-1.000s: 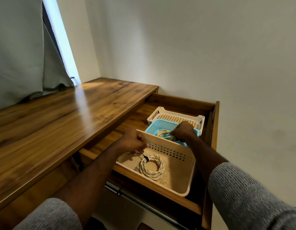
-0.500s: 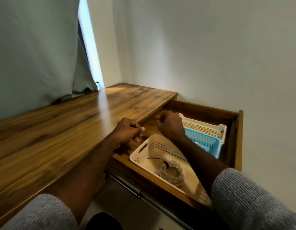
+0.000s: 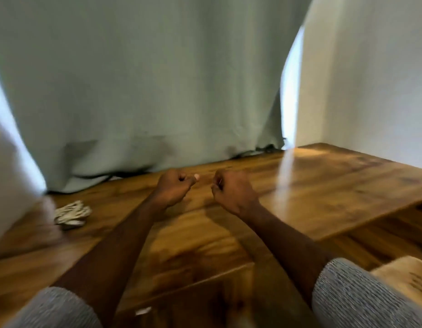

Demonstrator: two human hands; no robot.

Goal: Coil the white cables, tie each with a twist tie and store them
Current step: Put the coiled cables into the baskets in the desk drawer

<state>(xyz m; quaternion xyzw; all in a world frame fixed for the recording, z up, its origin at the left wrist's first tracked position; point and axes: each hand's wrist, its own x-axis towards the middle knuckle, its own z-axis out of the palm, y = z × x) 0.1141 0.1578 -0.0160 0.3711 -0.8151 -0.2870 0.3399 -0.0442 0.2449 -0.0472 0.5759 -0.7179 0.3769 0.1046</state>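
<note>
A pale grey-green fabric curtain fills most of the view, hanging down to the back edge of a long brown wooden desk top with a glossy grain, and a plain white wall rises at the right. At the lower right corner a blurred beige plastic basket shows beside the desk edge. Two bare forearms in grey knitted sleeves reach forward over the wood. The left hand hangs above the desk with its fingers curled into a loose fist and the thumb tip pointing right; no object shows in it. The right hand sits close beside it, apart from it, its fingers likewise curled; a thin pale line shows at its fingers, but the blur makes it impossible to tell whether they pinch anything. A loose bundle of white braided cable lies on the desk at the far left, well apart from both hands, near the curtain hem.
</note>
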